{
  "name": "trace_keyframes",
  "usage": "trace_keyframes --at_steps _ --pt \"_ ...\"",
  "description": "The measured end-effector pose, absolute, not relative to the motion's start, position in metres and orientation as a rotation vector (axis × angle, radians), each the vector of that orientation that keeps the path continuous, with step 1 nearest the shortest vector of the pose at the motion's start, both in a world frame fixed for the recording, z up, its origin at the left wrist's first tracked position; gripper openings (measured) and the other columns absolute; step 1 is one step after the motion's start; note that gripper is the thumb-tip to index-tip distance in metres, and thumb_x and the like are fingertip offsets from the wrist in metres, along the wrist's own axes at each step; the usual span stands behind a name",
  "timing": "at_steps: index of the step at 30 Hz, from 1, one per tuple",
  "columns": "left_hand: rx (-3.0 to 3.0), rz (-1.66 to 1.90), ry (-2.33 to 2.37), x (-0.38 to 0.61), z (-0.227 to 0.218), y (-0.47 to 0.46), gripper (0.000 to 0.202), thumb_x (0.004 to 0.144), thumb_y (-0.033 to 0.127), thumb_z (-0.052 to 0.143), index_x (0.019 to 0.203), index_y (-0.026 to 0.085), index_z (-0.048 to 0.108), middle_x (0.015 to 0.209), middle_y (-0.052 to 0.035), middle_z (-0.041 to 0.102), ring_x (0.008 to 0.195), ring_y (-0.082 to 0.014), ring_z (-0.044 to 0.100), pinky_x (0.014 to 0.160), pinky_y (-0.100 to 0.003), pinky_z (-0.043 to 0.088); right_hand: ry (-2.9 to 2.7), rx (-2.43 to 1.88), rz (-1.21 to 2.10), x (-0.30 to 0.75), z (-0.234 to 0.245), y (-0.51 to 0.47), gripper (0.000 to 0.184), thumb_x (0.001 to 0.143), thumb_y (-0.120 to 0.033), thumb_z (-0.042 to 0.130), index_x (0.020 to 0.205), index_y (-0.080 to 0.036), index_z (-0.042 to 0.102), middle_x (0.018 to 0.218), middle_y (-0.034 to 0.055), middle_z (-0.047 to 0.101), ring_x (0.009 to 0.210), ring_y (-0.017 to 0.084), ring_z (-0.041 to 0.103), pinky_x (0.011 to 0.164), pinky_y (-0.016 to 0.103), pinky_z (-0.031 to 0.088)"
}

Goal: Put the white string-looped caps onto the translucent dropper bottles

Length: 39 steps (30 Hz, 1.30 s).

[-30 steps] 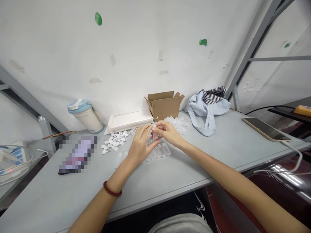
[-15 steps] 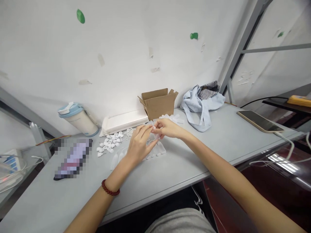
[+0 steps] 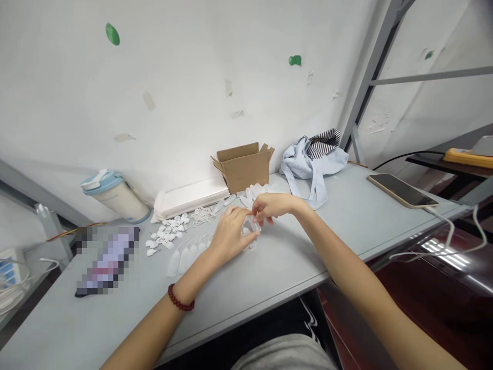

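My left hand (image 3: 228, 237) and my right hand (image 3: 269, 205) meet over the grey table (image 3: 269, 267), fingers pinched together on a small clear plastic bottle (image 3: 251, 224) held low, near the tabletop. A row of similar clear bottles (image 3: 185, 255) lies just left of my left hand. Small white caps (image 3: 165, 234) are scattered further left, with thin white rings (image 3: 202, 215) behind them. More clear bottles (image 3: 254, 191) lie in front of the cardboard box (image 3: 243, 165).
A stack of white trays (image 3: 190, 196) and a blue-lidded cup (image 3: 113, 194) stand along the wall. A blurred-out flat object (image 3: 108, 254) lies at left. A light blue bag (image 3: 310, 162) and a phone (image 3: 400, 189) on a cable lie at right.
Both hands have come down toward the tabletop with the small bottle between them. The camera has turned slightly, shifting everything left.
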<state>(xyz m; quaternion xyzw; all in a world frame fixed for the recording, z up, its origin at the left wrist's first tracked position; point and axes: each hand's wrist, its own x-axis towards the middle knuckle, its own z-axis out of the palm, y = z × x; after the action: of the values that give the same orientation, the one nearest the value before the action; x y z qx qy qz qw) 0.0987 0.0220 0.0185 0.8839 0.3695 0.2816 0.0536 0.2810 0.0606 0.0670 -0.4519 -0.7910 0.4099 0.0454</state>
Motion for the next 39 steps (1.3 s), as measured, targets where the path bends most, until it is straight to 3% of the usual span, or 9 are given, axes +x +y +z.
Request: trace_keyframes --at_steps 6,17,24,30,34,39 --pt "2.651 0.616 1.114 0.102 0.013 0.015 0.034 0.076 0.029 0.067 0.107 0.019 0.059 0.104 -0.0083 0.066 0.104 -0.0318 0.051 0.082 -0.046 0.045 -2.572 -1.438 1.271 0.282 0.063 0.065 0.010 0.069 -0.024 0.066 0.068 -0.014 0.065 0.061 0.0005 0.065 0.051 0.012 0.056 0.056 0.025 0.038" --pt "2.699 0.546 1.188 0.103 0.009 0.011 0.032 0.077 0.031 0.063 0.106 0.018 0.058 0.104 -0.0103 0.066 0.104 -0.0338 0.050 0.085 -0.049 0.042 -2.591 -1.442 1.293 0.277 0.053 0.071 0.005 0.067 -0.017 0.063 0.063 -0.014 0.063 0.065 0.0001 0.068 0.047 0.009 0.055 0.065 0.025 0.042" --pt "2.728 0.586 1.184 0.099 0.006 0.008 0.034 0.078 0.038 0.062 0.106 0.019 0.059 0.101 -0.0104 0.065 0.102 -0.0323 0.051 0.083 -0.048 0.042 -2.580 -1.375 1.290 0.274 0.051 0.071 0.009 0.068 -0.021 0.063 0.062 -0.015 0.065 0.058 -0.0006 0.065 0.050 0.010 0.054 0.060 0.024 0.041" --pt "2.626 0.799 1.307 0.071 0.014 0.025 0.036 0.079 0.043 0.061 0.105 0.018 0.060 0.105 -0.0107 0.065 0.105 -0.0316 0.052 0.084 -0.046 0.045 -2.524 -1.415 1.301 0.277 0.048 0.073 0.015 0.073 -0.025 0.060 0.064 -0.014 0.065 0.066 0.0039 0.070 0.050 0.011 0.055 0.059 0.025 0.042" --pt "2.479 0.998 1.585 0.024 0.025 0.052 0.024 0.080 0.038 0.058 0.090 0.018 0.064 0.095 -0.0087 0.070 0.097 -0.0297 0.056 0.079 -0.042 0.047 -2.436 -1.419 1.205 0.278 0.048 0.074 0.019 0.078 -0.027 0.057 0.066 -0.014 0.063 0.069 0.0054 0.071 0.047 0.010 0.053 0.059 0.026 0.042" --pt "2.386 0.992 1.859 -0.017 0.023 0.072 0.019 0.080 0.026 0.050 0.075 0.018 0.066 0.079 -0.0075 0.071 0.071 -0.0243 0.059 0.072 -0.039 0.047 -2.204 -1.438 0.870 0.271 0.039 0.079 0.020 0.086 -0.027 0.051 0.093 -0.013 0.064 0.069 0.0042 0.069 0.043 0.009 0.047 0.055 0.026 0.041"
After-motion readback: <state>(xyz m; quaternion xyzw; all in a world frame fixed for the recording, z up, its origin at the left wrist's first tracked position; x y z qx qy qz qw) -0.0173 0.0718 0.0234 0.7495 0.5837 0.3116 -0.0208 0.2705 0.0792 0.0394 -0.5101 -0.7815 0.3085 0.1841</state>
